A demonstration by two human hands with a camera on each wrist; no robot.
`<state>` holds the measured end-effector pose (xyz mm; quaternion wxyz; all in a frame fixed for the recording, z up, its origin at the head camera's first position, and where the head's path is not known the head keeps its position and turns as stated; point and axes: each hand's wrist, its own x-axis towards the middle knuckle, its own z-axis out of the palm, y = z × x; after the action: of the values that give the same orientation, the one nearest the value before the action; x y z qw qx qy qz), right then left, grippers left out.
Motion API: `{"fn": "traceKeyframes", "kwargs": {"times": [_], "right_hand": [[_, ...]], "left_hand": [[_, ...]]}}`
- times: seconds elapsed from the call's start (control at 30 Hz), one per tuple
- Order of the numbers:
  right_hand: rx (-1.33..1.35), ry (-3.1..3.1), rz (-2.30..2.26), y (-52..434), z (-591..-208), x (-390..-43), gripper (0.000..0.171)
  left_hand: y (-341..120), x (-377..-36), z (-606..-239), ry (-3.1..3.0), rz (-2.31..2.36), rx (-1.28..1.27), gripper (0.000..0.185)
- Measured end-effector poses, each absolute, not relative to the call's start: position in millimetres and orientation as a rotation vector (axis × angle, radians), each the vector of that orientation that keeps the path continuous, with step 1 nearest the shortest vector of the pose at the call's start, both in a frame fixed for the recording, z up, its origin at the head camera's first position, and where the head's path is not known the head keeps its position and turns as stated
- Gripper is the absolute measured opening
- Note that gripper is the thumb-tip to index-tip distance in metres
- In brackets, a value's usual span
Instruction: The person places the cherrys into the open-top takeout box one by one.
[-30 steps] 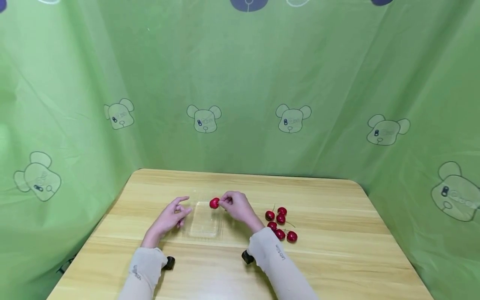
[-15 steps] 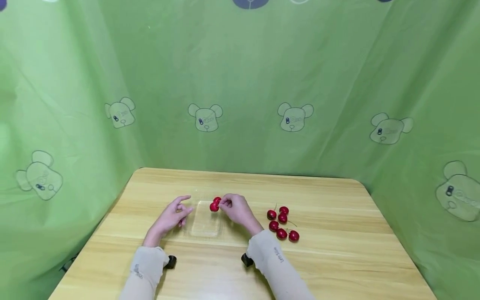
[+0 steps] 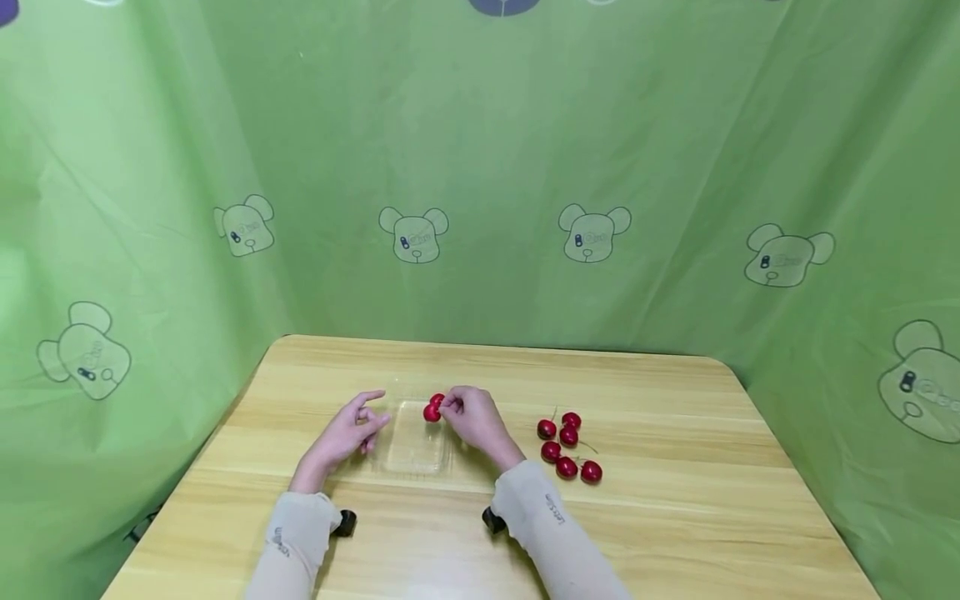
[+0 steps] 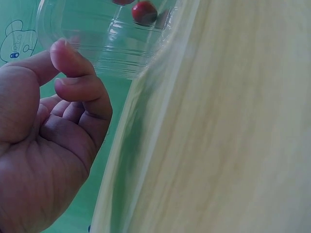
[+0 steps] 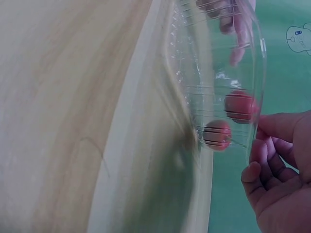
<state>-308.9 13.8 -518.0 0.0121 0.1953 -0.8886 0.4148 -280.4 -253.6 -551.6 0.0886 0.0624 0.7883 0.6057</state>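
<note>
the right hand point(image 3: 471, 421) has its fingers point(image 5: 265, 167) curled together at the far right corner of a clear plastic tray point(image 3: 411, 440), just beside two cherries point(image 3: 432, 408) that sit inside the tray at that corner; whether the fingertips pinch a cherry stem cannot be told. through the tray wall in the right wrist view the two cherries point(image 5: 228, 119) lie one beside the other. the left hand point(image 3: 347, 435) rests at the tray's left side with its fingers point(image 4: 73, 73) loosely bent and slightly apart, the tips just beside the tray wall point(image 4: 104, 43), holding nothing. the tray lies on the wooden surface point(image 3: 675, 517), left of the middle and nearer the far edge than the near one. to the right of the right hand, a loose cluster of five cherries point(image 3: 567, 446) lies on the surface, well apart from the tray. green cloth with bear prints point(image 3: 480, 167) hangs behind and on both sides of the surface.
</note>
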Motion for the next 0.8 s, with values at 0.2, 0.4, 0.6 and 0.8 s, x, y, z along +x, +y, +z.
{"fn": "traceKeyframes", "kwargs": {"times": [0.2,0.4,0.6,0.8], "right_hand": [[0.581,-2.781,1.242,14.2,-518.9,-309.9,0.008],[0.571,-2.781,1.227,13.3,-519.5,-311.1,0.009],[0.56,-2.789,1.229,12.0,-520.3,-311.2,0.009],[0.554,-2.815,1.19,9.7,-523.4,-313.1,0.01]], "left_hand": [[-252.2,-281.2,-551.0,2.345,1.796,0.183,0.066],[-252.0,-281.0,-550.2,2.344,1.812,0.172,0.066],[-252.8,-280.1,-550.7,2.35,1.803,0.203,0.067],[-252.7,-280.3,-551.4,2.368,1.791,0.212,0.065]]}}
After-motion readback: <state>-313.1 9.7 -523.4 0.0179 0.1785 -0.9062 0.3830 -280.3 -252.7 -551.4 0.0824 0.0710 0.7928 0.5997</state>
